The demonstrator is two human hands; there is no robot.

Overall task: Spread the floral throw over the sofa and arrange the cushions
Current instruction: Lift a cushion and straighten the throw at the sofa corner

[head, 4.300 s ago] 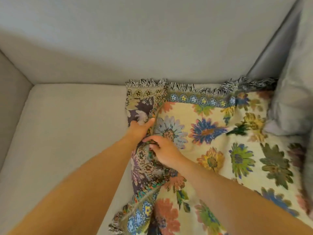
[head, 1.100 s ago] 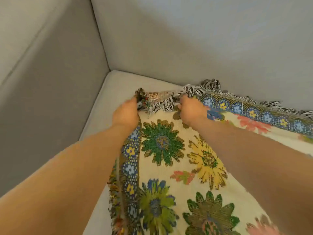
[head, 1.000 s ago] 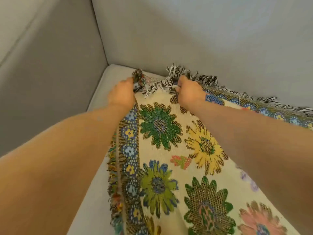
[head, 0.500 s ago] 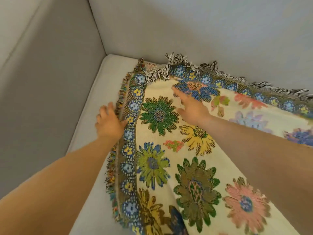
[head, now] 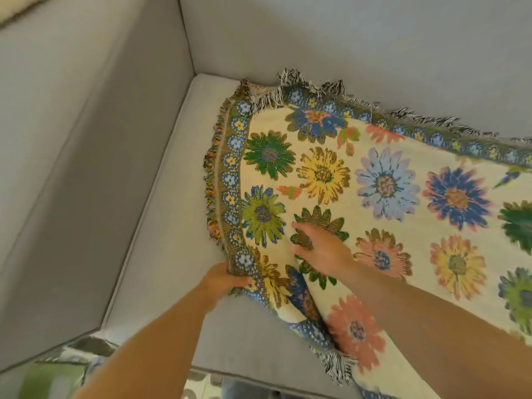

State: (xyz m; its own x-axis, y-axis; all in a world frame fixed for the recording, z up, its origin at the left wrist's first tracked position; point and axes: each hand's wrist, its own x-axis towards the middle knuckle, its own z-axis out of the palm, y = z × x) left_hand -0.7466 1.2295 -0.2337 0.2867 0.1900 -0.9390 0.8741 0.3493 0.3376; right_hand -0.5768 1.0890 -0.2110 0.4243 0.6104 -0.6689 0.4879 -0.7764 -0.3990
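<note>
No writing shows anywhere. The floral throw lies over the grey sofa seat, its fringe against the backrest. The left hand grips the throw's bordered side edge; the right hand rests flat on it, fingers spread.
</note>
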